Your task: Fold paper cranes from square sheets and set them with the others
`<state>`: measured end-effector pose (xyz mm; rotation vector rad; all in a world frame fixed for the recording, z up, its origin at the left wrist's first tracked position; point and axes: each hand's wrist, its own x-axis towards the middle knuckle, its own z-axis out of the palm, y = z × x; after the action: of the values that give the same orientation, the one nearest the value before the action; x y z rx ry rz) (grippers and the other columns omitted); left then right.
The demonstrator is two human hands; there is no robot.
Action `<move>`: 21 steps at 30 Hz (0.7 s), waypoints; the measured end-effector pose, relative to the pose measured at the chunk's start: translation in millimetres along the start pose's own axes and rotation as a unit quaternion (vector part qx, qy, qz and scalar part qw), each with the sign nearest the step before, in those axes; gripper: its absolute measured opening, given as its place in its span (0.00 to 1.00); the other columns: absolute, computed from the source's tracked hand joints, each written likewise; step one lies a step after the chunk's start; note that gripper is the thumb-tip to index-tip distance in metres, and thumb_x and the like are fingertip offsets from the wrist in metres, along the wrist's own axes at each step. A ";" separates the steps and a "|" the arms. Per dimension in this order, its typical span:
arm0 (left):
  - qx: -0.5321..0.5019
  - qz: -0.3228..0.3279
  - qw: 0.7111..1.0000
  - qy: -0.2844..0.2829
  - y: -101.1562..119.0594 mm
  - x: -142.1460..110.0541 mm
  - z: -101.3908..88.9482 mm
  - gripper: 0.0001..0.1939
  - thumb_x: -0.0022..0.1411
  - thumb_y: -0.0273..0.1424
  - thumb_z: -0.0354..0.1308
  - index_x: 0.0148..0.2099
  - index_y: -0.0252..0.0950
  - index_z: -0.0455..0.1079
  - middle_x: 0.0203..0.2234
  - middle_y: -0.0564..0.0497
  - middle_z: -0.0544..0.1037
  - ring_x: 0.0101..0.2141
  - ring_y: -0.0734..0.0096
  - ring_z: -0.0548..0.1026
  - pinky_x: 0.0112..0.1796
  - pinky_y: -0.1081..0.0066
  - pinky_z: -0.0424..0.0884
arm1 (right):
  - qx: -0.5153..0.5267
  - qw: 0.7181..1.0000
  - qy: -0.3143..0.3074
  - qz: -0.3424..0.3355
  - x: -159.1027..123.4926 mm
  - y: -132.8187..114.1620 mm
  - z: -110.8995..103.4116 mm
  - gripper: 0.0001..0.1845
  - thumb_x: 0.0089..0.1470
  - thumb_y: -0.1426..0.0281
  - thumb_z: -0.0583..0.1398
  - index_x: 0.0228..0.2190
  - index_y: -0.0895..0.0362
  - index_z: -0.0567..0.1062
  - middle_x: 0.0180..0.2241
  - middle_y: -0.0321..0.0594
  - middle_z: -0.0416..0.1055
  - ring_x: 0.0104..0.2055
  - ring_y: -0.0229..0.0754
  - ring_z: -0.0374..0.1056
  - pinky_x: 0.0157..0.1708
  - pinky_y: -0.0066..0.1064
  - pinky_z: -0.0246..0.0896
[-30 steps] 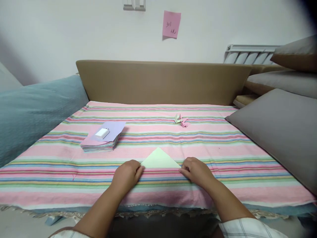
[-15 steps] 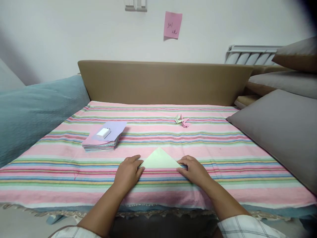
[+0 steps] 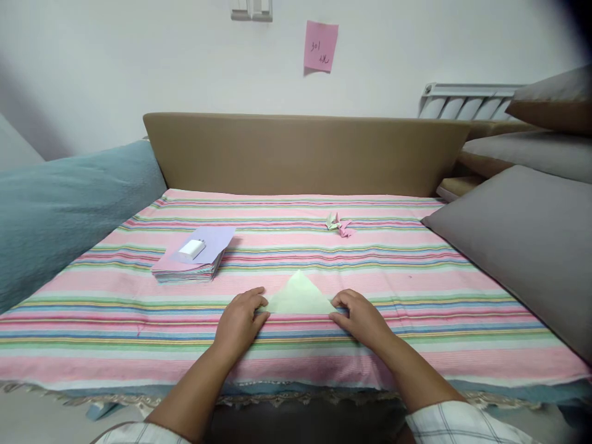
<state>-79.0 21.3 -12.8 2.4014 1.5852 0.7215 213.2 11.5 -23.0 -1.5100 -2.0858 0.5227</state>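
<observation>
A pale green sheet of paper, folded into a triangle (image 3: pixel 298 296), rests on the striped cloth with its peak pointing away from me. My left hand (image 3: pixel 240 319) pinches its left corner between thumb and fingers. At the right corner, my right hand (image 3: pixel 359 317) grips the paper the same way. The long straight edge runs between both hands on my side. My fingertips cover the two outer corners.
To the left, a stack of coloured paper (image 3: pixel 187 273) bears a white charger plug (image 3: pixel 192 249). Small green and pink folded paper pieces (image 3: pixel 341 227) lie farther back. A grey cushion (image 3: pixel 518 240) leans at the right, beyond the striped cloth (image 3: pixel 296 364).
The triangle's peak has risen slightly and sits a little farther from me. Both hands keep their hold on the corners. The view has shifted very slightly.
</observation>
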 end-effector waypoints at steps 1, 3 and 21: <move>-0.006 0.002 1.000 -0.001 0.2 0.2 -0.2 0.03 0.53 0.28 0.57 0.33 0.38 0.70 0.48 0.45 0.73 0.48 0.59 0.70 0.47 0.59 0.66 | 0.004 1.000 0.002 -0.006 0.0 0.1 0.1 0.04 0.47 0.70 0.59 0.29 0.55 0.69 0.34 0.39 0.67 0.38 0.43 0.63 0.38 0.33 0.58; -0.017 0.003 1.000 -0.010 1.0 0.5 -1.4 0.02 0.53 0.28 0.56 0.31 0.38 0.69 0.48 0.45 0.73 0.49 0.59 0.69 0.47 0.60 0.65 | 0.010 1.000 0.003 -0.017 -0.1 -0.4 -0.2 0.02 0.47 0.72 0.58 0.27 0.55 0.68 0.32 0.38 0.67 0.37 0.42 0.63 0.37 0.33 0.58; 0.020 0.018 0.998 -0.061 4.1 -5.3 -8.4 0.17 0.48 0.26 0.57 0.43 0.39 0.74 0.52 0.42 0.68 0.51 0.52 0.67 0.49 0.58 0.65 | 0.019 0.996 -0.023 -0.080 -5.8 2.5 6.5 0.23 0.39 0.85 0.51 0.33 0.55 0.76 0.40 0.42 0.64 0.44 0.43 0.61 0.45 0.36 0.59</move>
<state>-81.4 13.8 -5.5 2.4569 1.5254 0.5447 212.6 6.7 -30.7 -1.3069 -2.1968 0.5373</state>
